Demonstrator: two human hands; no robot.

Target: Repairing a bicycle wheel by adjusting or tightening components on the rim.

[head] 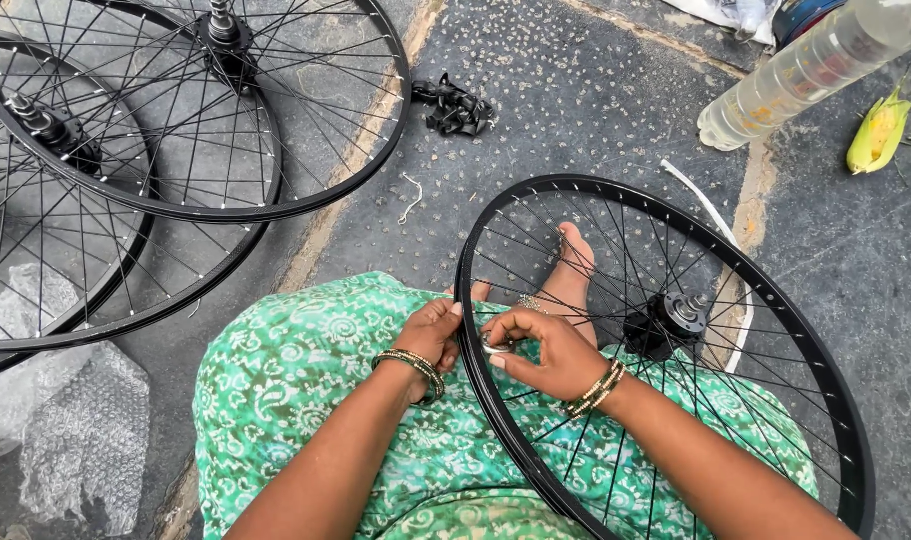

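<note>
Black spoked metal bicycle wheel (776, 300) looks stiff, light; left hand (431, 335) grips its rim, right hand (546, 350) pinches a small silver fitting (496, 346).

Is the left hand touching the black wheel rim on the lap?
Touching. The head view shows the left hand gripping the black wheel rim where it crosses the lap, fingers curled right against it, no gap showing.
</note>
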